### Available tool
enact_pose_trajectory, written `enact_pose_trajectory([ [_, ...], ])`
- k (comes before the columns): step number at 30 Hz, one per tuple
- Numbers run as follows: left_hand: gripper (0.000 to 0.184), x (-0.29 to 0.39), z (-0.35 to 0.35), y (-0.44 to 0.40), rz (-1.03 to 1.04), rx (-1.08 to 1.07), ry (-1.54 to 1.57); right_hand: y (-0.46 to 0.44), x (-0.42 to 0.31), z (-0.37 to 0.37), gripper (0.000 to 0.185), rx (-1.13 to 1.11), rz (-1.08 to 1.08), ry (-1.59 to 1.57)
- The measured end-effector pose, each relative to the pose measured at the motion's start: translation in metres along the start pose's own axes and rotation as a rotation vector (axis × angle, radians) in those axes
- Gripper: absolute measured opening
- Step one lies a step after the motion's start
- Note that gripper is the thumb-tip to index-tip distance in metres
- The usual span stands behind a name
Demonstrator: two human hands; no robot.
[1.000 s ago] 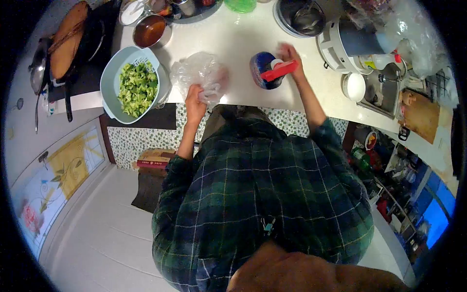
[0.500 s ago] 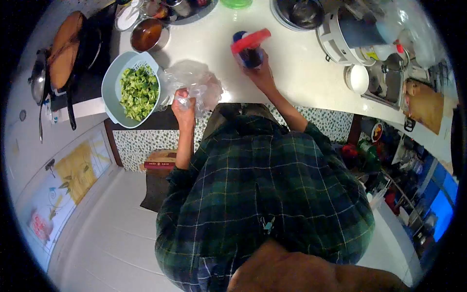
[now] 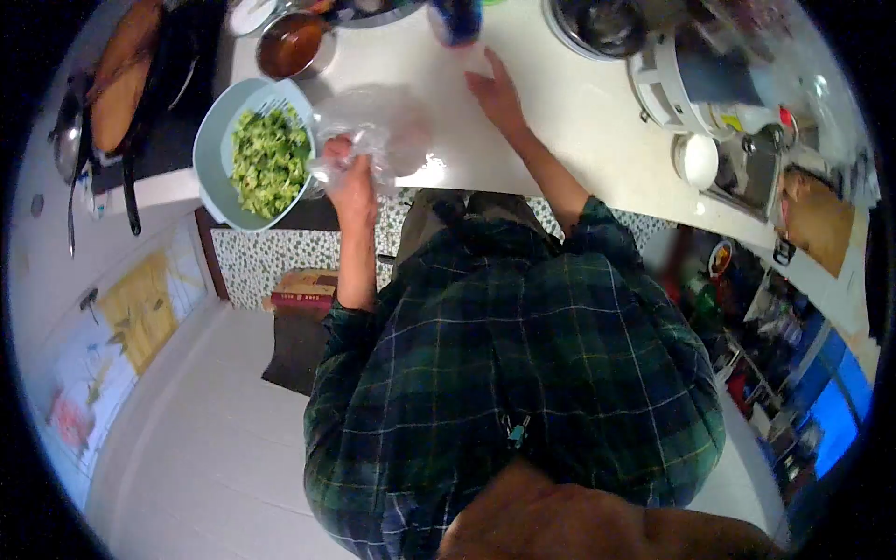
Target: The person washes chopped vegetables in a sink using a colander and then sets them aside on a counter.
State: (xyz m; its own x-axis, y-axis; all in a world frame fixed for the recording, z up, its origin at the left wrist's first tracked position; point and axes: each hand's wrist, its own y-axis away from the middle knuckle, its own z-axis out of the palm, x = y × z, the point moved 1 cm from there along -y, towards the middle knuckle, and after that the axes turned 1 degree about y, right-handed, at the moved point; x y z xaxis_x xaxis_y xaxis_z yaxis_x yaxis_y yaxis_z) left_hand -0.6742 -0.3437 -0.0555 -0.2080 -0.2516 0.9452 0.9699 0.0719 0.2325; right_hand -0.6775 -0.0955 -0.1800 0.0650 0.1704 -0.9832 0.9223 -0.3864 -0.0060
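My left hand (image 3: 350,177) is closed on the gathered neck of a clear plastic bag (image 3: 369,121) at the counter's front edge. Something pinkish shows dimly through the bag. Beside it on the left, a pale blue basin (image 3: 211,177) holds chopped green broccoli (image 3: 269,163). My right hand (image 3: 499,98) hovers over the white counter with its fingers apart and nothing in them. Just beyond those fingertips is a blurred dark blue container (image 3: 455,21), apart from the hand and cut off by the top of the view.
Behind the basin sits a metal pot (image 3: 291,47) with reddish-brown contents. Pans (image 3: 126,84) are at the far left. Stacked dark bowls (image 3: 602,28) stand at the back right, near a white appliance (image 3: 667,93), a white bowl (image 3: 697,161) and a sink (image 3: 747,177).
My right hand has let go of the dark blue container with the red part, which is now farther back on the counter. My left hand still grips the bag. The camera view has shifted slightly.
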Motion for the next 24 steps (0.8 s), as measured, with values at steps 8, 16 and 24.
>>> enact_pose_trajectory([
  [8,0.036,-0.030,0.014,-0.074,0.163,-0.103,-0.385,0.127,0.004,-0.123,0.040,0.016,0.394,-0.232],
  [16,0.054,0.055,0.086,0.027,0.672,-0.124,-1.155,0.204,0.010,-0.301,0.026,0.369,0.421,-0.303],
  [24,0.064,-0.050,0.225,0.120,0.365,-0.429,-1.031,0.209,0.077,-0.474,0.027,0.805,0.089,0.102],
])
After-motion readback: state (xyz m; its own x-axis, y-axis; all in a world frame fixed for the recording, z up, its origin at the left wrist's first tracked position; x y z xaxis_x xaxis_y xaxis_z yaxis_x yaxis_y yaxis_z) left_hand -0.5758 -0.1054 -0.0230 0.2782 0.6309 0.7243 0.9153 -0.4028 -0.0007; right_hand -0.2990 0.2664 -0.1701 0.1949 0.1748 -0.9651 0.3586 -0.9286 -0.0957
